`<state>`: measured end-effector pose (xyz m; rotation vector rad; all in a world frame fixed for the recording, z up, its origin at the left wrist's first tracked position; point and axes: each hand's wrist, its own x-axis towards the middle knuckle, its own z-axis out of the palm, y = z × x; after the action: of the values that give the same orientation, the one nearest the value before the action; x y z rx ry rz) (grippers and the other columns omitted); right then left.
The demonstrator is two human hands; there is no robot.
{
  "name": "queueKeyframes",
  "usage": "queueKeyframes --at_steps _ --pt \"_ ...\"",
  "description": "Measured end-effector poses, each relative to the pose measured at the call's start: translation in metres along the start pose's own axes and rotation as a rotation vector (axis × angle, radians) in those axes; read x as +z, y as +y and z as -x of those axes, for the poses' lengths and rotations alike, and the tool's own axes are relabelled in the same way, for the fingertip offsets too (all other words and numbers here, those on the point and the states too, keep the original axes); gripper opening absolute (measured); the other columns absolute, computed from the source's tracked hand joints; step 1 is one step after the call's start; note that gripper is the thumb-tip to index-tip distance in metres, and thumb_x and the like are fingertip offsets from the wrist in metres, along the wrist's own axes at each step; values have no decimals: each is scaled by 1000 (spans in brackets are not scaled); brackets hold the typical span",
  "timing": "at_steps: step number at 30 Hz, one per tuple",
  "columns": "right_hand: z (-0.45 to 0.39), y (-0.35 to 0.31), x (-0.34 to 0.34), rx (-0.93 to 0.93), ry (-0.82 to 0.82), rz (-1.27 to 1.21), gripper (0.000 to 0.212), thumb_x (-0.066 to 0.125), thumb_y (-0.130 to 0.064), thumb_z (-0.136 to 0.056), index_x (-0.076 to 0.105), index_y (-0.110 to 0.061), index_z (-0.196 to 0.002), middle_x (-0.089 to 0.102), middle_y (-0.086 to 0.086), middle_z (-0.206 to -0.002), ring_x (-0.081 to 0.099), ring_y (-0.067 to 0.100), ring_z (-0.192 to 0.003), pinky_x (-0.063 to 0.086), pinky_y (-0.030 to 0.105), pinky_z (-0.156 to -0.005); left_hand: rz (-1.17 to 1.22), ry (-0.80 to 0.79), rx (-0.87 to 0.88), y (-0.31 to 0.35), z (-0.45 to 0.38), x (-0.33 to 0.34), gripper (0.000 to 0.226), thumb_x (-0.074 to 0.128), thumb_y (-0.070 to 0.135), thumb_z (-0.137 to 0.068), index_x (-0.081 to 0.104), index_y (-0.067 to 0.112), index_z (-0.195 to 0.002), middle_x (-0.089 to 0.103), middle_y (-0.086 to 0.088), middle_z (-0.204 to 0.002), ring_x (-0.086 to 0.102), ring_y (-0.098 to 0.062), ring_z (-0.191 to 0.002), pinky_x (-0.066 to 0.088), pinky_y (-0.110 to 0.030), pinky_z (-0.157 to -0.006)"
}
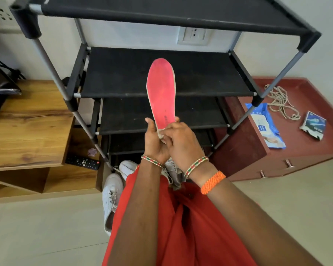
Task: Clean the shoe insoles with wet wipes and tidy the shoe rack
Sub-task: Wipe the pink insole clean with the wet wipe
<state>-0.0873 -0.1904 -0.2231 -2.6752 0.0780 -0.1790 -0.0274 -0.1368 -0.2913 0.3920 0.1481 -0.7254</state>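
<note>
A red insole (161,93) stands upright in front of the black shoe rack (167,73), its toe end pointing up. My left hand (154,141) grips its heel end from the left. My right hand (183,140) pinches the same heel end from the right, with a small pale piece, perhaps a wipe, between the fingers. The rack's fabric shelves hold no shoes. A blue pack of wet wipes (265,125) lies on the maroon cabinet (300,150) to the right.
White shoes (112,196) lie on the floor below the rack, one more (173,171) under my wrists. Loose shoelaces (281,102) and a small packet (313,124) lie on the cabinet. A wooden unit (27,131) with a remote (83,162) stands on the left.
</note>
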Motion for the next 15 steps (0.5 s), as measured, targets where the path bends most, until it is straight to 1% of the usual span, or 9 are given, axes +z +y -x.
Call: queueKeyframes --at_steps 1,2,4,7,9,11,13,14,15 --pt "-4 2 1 6 42 4 22 52 -14 -91 71 -11 -102 60 4 -102 49 17 -105 44 30 -88 -1 22 3 -4 2 1 75 22 63 -93 69 4 -91 68 -8 -84 67 -21 -82 55 -31 -80" --pt "-10 5 2 5 73 20 22 52 -15 -91 71 -11 -101 61 4 -98 50 18 -101 46 33 -85 -4 30 -3 -9 4 2 71 24 57 -96 72 6 -90 69 -8 -87 68 -20 -84 55 -30 -80" --pt "-18 10 2 -2 69 63 23 51 -15 -91 70 -11 -102 61 5 -96 51 20 -98 49 37 -81 -23 37 -34 -16 9 4 63 28 51 -98 74 8 -94 70 -7 -97 68 -18 -92 52 -29 -87" --pt "-16 11 2 -15 54 66 25 49 -12 -91 69 -12 -106 63 4 -98 52 19 -99 49 36 -82 16 41 -66 -15 9 0 53 32 47 -98 66 7 -106 66 -6 -101 63 -17 -97 45 -26 -95" --pt "-6 13 4 -7 61 24 25 48 -16 -91 71 -12 -100 64 5 -96 54 21 -97 50 39 -80 34 60 -87 -10 6 -4 54 30 48 -98 60 4 -109 65 -8 -99 63 -19 -95 43 -27 -99" --pt "8 14 8 -12 39 -22 21 51 -11 -88 72 -10 -92 65 5 -93 55 21 -94 50 41 -77 -14 67 -116 -9 5 -7 63 28 53 -96 59 0 -110 61 -12 -102 59 -22 -100 32 -33 -111" --pt "15 16 8 -13 10 -13 18 53 -7 -86 71 -9 -87 64 5 -91 53 20 -93 50 40 -75 -37 71 -125 -10 6 -7 66 29 54 -95 63 -1 -108 60 -13 -105 55 -23 -105 23 -36 -116" --pt "13 17 6 -3 18 -8 18 52 -7 -86 70 -9 -85 64 5 -89 53 19 -92 50 39 -75 -30 72 -120 -11 7 -5 64 31 52 -95 66 -1 -104 62 -12 -103 56 -22 -104 26 -34 -115" --pt "8 18 4 7 36 -2 18 51 -9 -87 70 -8 -85 64 5 -89 53 19 -91 50 39 -74 -19 75 -108 -12 10 -3 61 32 49 -96 68 1 -99 65 -11 -99 60 -20 -100 34 -31 -111"
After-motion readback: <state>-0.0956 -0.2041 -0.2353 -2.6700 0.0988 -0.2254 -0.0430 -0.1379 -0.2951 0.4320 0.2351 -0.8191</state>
